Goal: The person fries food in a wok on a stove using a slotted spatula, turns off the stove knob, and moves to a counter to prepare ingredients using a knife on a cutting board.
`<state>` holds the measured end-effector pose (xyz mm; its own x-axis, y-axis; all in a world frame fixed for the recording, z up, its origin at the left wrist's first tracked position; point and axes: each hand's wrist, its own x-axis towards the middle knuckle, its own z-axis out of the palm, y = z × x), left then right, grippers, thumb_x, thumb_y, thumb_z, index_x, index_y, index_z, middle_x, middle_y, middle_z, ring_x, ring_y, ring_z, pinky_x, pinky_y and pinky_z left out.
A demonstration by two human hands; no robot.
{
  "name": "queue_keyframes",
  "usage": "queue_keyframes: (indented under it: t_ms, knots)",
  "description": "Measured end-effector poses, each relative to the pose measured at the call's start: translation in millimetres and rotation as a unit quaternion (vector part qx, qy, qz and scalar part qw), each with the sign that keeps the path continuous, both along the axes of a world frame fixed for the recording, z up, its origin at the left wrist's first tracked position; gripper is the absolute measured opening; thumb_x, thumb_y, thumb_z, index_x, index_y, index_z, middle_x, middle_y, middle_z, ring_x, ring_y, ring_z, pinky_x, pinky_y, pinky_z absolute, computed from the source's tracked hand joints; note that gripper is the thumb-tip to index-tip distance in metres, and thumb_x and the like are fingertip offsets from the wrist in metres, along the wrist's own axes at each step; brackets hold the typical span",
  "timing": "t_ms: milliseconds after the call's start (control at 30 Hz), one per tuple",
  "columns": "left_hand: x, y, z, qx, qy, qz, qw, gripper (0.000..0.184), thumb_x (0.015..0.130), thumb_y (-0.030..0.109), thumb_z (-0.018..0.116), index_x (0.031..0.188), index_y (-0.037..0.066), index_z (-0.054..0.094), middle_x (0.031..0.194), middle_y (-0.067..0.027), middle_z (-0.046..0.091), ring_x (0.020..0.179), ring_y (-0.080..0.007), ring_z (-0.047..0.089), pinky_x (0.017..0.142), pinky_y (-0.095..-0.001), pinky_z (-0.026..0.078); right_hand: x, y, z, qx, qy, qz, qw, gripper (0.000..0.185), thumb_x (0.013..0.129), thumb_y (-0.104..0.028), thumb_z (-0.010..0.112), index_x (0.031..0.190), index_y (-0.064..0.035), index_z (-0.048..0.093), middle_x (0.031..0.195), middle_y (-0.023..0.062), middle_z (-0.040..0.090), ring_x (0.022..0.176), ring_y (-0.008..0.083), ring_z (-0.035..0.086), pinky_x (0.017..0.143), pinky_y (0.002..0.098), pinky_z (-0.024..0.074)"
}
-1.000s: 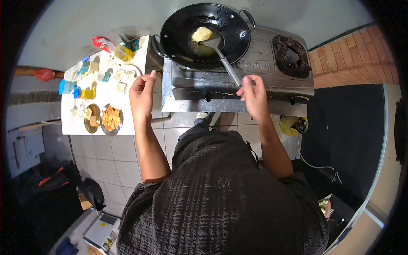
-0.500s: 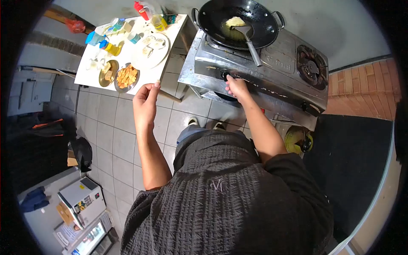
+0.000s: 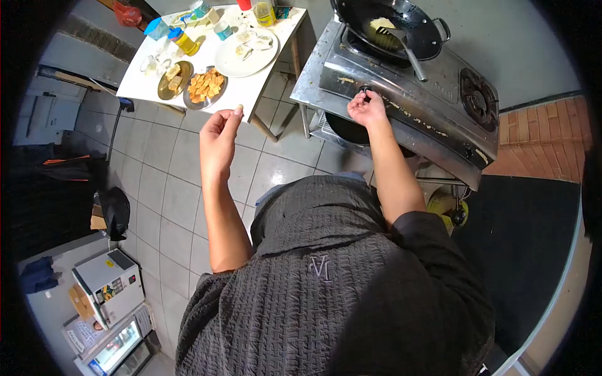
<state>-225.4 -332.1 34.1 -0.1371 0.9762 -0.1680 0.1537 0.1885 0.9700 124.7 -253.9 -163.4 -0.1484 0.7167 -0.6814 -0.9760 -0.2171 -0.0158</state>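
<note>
My right hand (image 3: 368,109) is at the front panel of the gas stove, its fingertips closed around the black stove knob (image 3: 365,91). My left hand (image 3: 219,135) hangs in the air just off the table's near edge, thumb against curled fingers, with nothing visible in it. On the stove's left burner rests a black wok (image 3: 421,17), partly cut off by the frame's top. Inside the wok are a pale yellow piece of food (image 3: 381,24) and a slotted metal spatula (image 3: 411,57), its handle leaning out over the rim.
Left stands a white table (image 3: 141,84) with a plate of orange-brown fried pieces (image 3: 205,85), a bowl of pale chunks (image 3: 174,78), a large white plate (image 3: 229,67) and several bottles. The stove's right burner (image 3: 478,94) is bare. A yellow container (image 3: 441,207) sits below.
The view has shifted, so table and stove appear higher and further right. My right hand stays at the knob, its wrist turned more upward. My left hand keeps nearly the same pose.
</note>
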Motion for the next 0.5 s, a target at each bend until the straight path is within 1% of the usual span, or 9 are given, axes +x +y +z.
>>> queue_keyframes:
  t_ms: [67, 167, 200, 267, 333, 467, 500]
  knots:
    - [-12, -6, -7, -0.003, -0.003, 0.001, 1.000, 0.024, 0.090, 0.028, 0.068, 0.086, 0.005, 0.065, 0.069, 0.0093, 0.049, 0.061, -0.0019, 0.034, 0.053, -0.0200, 0.025, -4, 2, 0, 0.006, -0.006, -0.030, 1.000, 0.020, 0.089, -0.021, 0.049, 0.073, -0.0094, 0.053, 0.058, -0.0029, 0.050, 0.051, 0.0107, 0.046, 0.056, 0.0281, 0.0390]
    - [-31, -16, -20, -0.002, -0.006, 0.012, 1.000, 0.024, 0.090, 0.028, 0.068, 0.086, 0.004, 0.065, 0.069, 0.0091, 0.050, 0.062, -0.0019, 0.035, 0.055, -0.0199, 0.026, -3, 8, -5, -0.002, -0.008, -0.055, 0.998, 0.021, 0.092, -0.022, 0.045, 0.078, -0.0090, 0.053, 0.058, -0.0022, 0.049, 0.050, 0.0111, 0.045, 0.056, 0.0287, 0.0383]
    - [-38, -19, -24, 0.006, -0.011, 0.012, 1.000, 0.024, 0.090, 0.028, 0.068, 0.086, 0.004, 0.065, 0.070, 0.0090, 0.050, 0.063, -0.0020, 0.036, 0.055, -0.0199, 0.027, -4, 9, -5, -0.005, -0.028, -0.058, 0.998, 0.022, 0.093, -0.023, 0.041, 0.080, -0.0091, 0.053, 0.058, -0.0025, 0.049, 0.049, 0.0111, 0.045, 0.056, 0.0298, 0.0368]
    - [-52, -22, -31, 0.014, -0.018, 0.018, 1.000, 0.025, 0.090, 0.027, 0.068, 0.086, 0.003, 0.065, 0.070, 0.0090, 0.050, 0.063, -0.0020, 0.036, 0.056, -0.0199, 0.027, -4, 11, -3, 0.008, -0.038, -0.046, 0.998, 0.023, 0.092, -0.022, 0.039, 0.078, -0.0095, 0.051, 0.058, -0.0032, 0.047, 0.048, 0.0113, 0.043, 0.055, 0.0303, 0.0342]
    - [-63, -24, -38, 0.017, -0.020, 0.023, 0.999, 0.025, 0.088, 0.031, 0.069, 0.085, 0.007, 0.064, 0.066, 0.0095, 0.044, 0.059, -0.0020, 0.032, 0.053, -0.0195, 0.024, -4, 13, -3, 0.011, -0.053, -0.044, 0.998, 0.021, 0.091, -0.020, 0.039, 0.075, -0.0098, 0.048, 0.058, -0.0029, 0.047, 0.046, 0.0115, 0.041, 0.055, 0.0297, 0.0329]
    - [-77, -29, -37, 0.016, -0.017, 0.033, 0.999, 0.025, 0.088, 0.031, 0.069, 0.085, 0.007, 0.063, 0.067, 0.0094, 0.044, 0.059, -0.0021, 0.033, 0.053, -0.0195, 0.024, -6, 17, -1, -0.013, -0.069, -0.062, 0.996, 0.019, 0.090, -0.016, 0.040, 0.072, -0.0105, 0.046, 0.057, -0.0022, 0.046, 0.045, 0.0115, 0.040, 0.053, 0.0293, 0.0314]
    - [-79, -29, -38, 0.018, -0.023, 0.035, 0.999, 0.025, 0.089, 0.029, 0.069, 0.085, 0.005, 0.064, 0.069, 0.0087, 0.048, 0.062, -0.0023, 0.035, 0.055, -0.0196, 0.027, -7, 18, 1, -0.013, -0.071, -0.060, 0.996, 0.019, 0.090, -0.016, 0.040, 0.072, -0.0105, 0.046, 0.057, -0.0022, 0.046, 0.045, 0.0115, 0.040, 0.053, 0.0293, 0.0314]
